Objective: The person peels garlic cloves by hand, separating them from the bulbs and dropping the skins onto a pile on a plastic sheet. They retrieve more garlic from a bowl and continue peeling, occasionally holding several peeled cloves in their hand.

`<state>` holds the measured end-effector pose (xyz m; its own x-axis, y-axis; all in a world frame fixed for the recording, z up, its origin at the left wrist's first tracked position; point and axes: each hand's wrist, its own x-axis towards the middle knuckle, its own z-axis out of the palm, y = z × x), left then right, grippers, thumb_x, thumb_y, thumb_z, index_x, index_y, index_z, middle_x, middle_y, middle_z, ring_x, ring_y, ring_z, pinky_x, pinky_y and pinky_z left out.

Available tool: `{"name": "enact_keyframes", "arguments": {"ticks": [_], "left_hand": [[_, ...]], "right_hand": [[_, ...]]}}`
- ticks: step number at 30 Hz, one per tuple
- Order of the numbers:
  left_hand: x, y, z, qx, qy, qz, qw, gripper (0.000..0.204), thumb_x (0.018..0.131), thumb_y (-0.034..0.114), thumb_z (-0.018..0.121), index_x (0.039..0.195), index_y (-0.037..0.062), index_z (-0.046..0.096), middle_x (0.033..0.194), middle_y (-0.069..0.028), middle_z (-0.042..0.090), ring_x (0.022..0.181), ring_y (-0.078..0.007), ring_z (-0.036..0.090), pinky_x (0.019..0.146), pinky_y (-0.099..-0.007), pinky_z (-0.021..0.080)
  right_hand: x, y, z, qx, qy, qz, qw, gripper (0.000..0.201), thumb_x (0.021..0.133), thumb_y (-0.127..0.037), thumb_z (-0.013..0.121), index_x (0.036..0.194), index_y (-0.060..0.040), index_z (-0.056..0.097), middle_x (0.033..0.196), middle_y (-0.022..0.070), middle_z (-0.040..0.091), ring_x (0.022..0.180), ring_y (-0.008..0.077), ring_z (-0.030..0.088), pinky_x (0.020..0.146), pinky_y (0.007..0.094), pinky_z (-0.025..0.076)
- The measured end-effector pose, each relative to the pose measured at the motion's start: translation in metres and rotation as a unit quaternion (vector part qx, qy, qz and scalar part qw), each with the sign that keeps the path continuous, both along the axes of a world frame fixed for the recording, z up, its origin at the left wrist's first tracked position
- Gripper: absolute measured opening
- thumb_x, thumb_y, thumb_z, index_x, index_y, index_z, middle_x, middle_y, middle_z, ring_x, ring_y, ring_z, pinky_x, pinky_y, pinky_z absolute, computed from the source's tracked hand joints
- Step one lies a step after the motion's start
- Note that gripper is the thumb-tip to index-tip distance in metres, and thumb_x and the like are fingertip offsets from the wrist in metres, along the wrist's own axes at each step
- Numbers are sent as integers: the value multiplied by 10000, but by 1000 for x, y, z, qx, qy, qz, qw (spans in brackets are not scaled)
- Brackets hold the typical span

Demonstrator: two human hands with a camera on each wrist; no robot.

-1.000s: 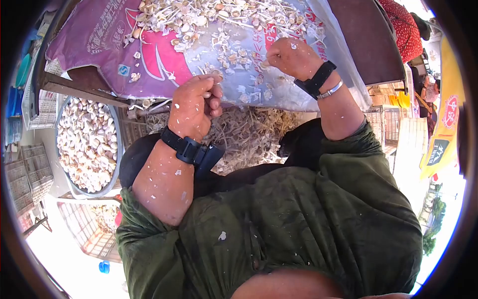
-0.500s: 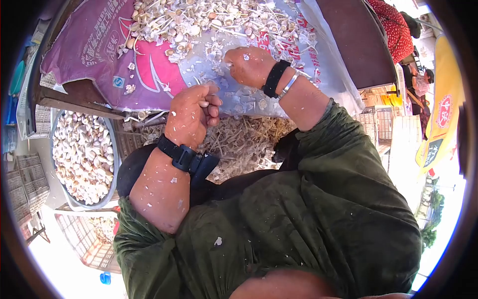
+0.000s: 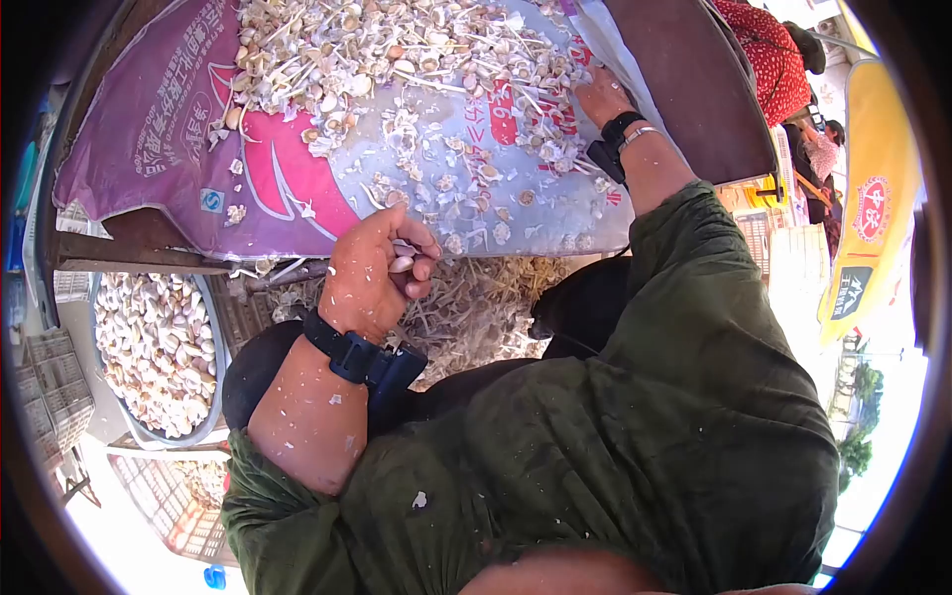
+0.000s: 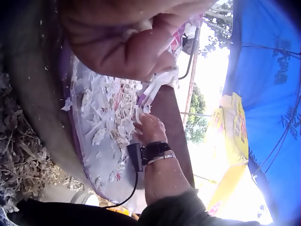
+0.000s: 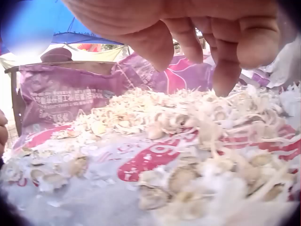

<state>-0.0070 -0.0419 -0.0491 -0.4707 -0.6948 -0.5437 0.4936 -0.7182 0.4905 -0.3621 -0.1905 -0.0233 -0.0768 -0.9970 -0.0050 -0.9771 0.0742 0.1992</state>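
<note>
My left hand (image 3: 369,276) is held at the table's near edge, its fingers curled around a pale garlic clove (image 3: 401,264). In the left wrist view a whitish bit of the clove (image 4: 134,31) peeks out between those fingers. Farther off, my right hand (image 3: 603,97) reaches to the right side of the heap of garlic cloves, stalks and skins (image 3: 397,59). Its loosely spread fingers (image 5: 225,77) point down over the heap in the right wrist view, with nothing seen between them. Loose skins (image 3: 446,183) lie scattered on the printed plastic sheet (image 3: 357,149).
A round tub (image 3: 220,347) full of garlic cloves stands low at the left, with a plastic crate (image 3: 149,496) behind it. Stalks and skins (image 3: 486,307) cover the ground under the table edge. A person in red dotted clothing (image 3: 764,59) is at the far right.
My right hand first swept left across the sheet, then moved away to the heap's right side, its fingers loosening. The left hand stays near the edge, its clove now more visible.
</note>
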Motion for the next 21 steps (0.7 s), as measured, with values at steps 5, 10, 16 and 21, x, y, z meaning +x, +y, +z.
{"name": "enact_keyframes", "arguments": {"ticks": [5, 10, 16, 21], "left_hand": [[-3, -5, 8, 6, -13, 17, 1000, 345, 950, 309, 505, 765, 24, 567, 751, -103, 578, 566, -145, 492, 476, -268, 359], [-13, -12, 12, 13, -41, 45, 998, 226, 915, 199, 513, 793, 17, 567, 750, -87, 569, 581, -136, 497, 484, -266, 367], [-13, -11, 8, 12, -59, 52, 997, 191, 896, 188, 558, 859, 1, 580, 786, -78, 563, 607, -130, 505, 489, -260, 376], [-12, -12, 1, -11, -58, 68, 996, 227, 901, 213, 570, 931, -10, 597, 789, -72, 559, 603, -129, 493, 489, -257, 380]], "right_hand": [[-38, -51, -85, 20, -129, 139, 982, 508, 892, -245, 586, 1329, -9, 480, 1421, 264, 402, 1351, 400, 354, 1109, 406, 341], [74, 6, -44, -5, -211, 278, 937, 449, 853, -88, 592, 1297, -56, 526, 1333, 176, 521, 1263, 342, 469, 1052, 385, 406], [83, 23, -39, -12, -338, 195, 920, 380, 831, -56, 627, 1204, -131, 629, 1148, 141, 643, 1015, 326, 629, 890, 371, 507], [57, 35, -28, -30, -373, 37, 927, 269, 849, -194, 674, 1081, -58, 659, 973, 160, 677, 877, 278, 651, 758, 379, 499]]}}
